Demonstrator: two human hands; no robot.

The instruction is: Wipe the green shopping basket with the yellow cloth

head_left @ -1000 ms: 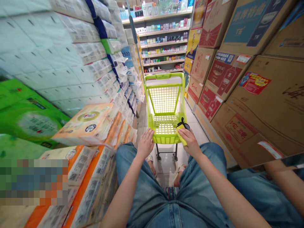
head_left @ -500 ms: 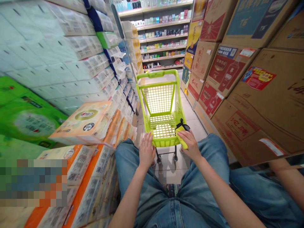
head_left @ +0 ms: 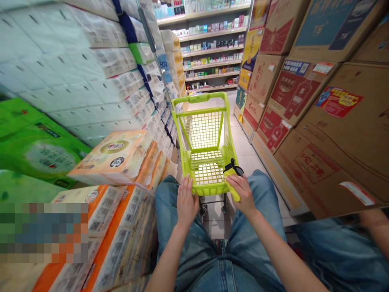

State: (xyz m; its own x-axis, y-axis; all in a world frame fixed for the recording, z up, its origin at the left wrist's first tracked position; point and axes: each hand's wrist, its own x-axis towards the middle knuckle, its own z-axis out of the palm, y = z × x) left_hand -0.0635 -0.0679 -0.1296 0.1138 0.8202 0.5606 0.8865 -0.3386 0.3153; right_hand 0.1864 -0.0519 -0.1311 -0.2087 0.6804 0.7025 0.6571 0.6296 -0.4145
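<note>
A lime-green shopping cart (head_left: pixel 199 129) with a slotted plastic basket stands between my knees, its handle at the far end. My left hand (head_left: pixel 186 200) lies against the near left corner of the basket, fingers straight and flat along its side. At the near right corner, my right hand (head_left: pixel 241 190) is closed on a yellow cloth (head_left: pixel 231 192), pressing it to the rim. A black-trimmed part with a small loop (head_left: pixel 232 162) sticks out past those fingers; what exactly it is, I cannot make out.
Wrapped paper packs (head_left: pixel 112 152) and stacked white packs (head_left: pixel 60 61) line the left side. Cardboard cartons (head_left: pixel 331 162) are piled along the right. Shelves of small goods (head_left: pixel 212 44) cross the aisle's far end. My jeans-clad legs (head_left: pixel 170 219) flank the cart.
The view has shifted slightly, and the cart's near end sits a little lower in the picture. Both hands keep their places at the cart's near corners, the right still holding the yellow cloth.
</note>
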